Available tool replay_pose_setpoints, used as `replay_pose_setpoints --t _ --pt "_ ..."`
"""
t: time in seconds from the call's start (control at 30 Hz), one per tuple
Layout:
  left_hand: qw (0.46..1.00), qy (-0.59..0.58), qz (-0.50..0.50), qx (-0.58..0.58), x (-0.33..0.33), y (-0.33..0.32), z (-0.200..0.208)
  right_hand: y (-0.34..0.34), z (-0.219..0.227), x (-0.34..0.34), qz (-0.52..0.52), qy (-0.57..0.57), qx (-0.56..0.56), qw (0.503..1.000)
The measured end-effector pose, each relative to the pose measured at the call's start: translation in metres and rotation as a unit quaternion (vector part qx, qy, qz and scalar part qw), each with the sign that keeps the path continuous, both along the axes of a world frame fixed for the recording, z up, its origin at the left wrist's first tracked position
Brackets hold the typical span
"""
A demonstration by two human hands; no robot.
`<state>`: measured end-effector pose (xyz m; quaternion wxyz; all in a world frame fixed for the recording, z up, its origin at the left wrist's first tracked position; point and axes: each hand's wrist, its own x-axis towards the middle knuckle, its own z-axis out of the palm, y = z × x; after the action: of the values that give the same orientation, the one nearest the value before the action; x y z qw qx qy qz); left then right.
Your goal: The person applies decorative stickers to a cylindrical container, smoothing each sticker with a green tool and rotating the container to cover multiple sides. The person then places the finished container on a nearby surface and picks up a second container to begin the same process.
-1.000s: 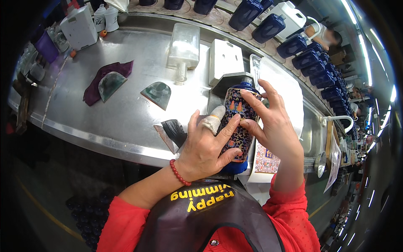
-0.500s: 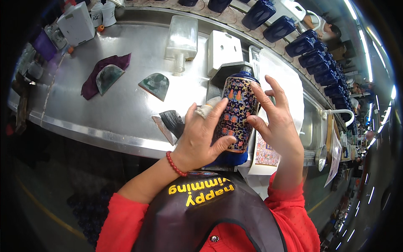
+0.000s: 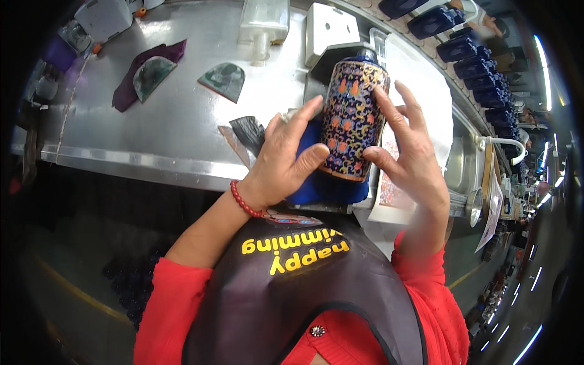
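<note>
A dark blue bottle (image 3: 353, 121) covered in a colourful floral pattern lies tilted, neck away from me, with a blue cloth (image 3: 331, 190) under its near end. My left hand (image 3: 281, 159) is open beside the bottle's left side, thumb tip at its edge. A red bead bracelet (image 3: 238, 201) circles that wrist. On the right, my right hand (image 3: 409, 143) has its fingers spread; the index fingertip rests on the upper pattern and the thumb is by the lower right side. A dark support (image 3: 331, 56) shows behind the neck.
Two green half-round scrapers (image 3: 224, 81) (image 3: 154, 76) lie on the metal table (image 3: 176, 131), one on a purple cloth (image 3: 131, 85). Black film (image 3: 248, 132) is nearer. A clear bottle (image 3: 263, 24) and white block (image 3: 331, 29) stand behind. Printed sheets (image 3: 389, 188), a sink (image 3: 463, 158) and blue bottles (image 3: 435, 23) are rightward.
The view has shifted, so the table and bottle sit higher in the picture. My left hand has drawn back leftward from the bottle's front; my right hand stays at its right side.
</note>
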<state>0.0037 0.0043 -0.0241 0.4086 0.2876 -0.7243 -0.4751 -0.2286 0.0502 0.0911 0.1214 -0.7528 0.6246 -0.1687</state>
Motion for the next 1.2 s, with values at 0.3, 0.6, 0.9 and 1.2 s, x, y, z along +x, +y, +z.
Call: replay_pose_setpoints --t 0.3,0.6,0.9,1.2 --pt "0.996 -0.017 0.001 -0.093 -0.002 0.001 -0.008 0.007 -0.014 -0.003 0.04 -0.015 -0.013 0.999" --pt "0.991 -0.038 -0.007 -0.126 -0.002 -0.001 -0.013 0.008 -0.015 -0.003 0.031 0.003 -0.008 0.999" --pt "0.995 0.005 -0.031 -0.093 -0.002 -0.002 -0.017 0.008 -0.017 -0.004 0.031 -0.006 -0.01 0.999" --pt "0.992 -0.036 -0.01 -0.122 -0.004 0.0 -0.018 0.009 -0.015 -0.001 0.032 -0.03 -0.013 0.999"
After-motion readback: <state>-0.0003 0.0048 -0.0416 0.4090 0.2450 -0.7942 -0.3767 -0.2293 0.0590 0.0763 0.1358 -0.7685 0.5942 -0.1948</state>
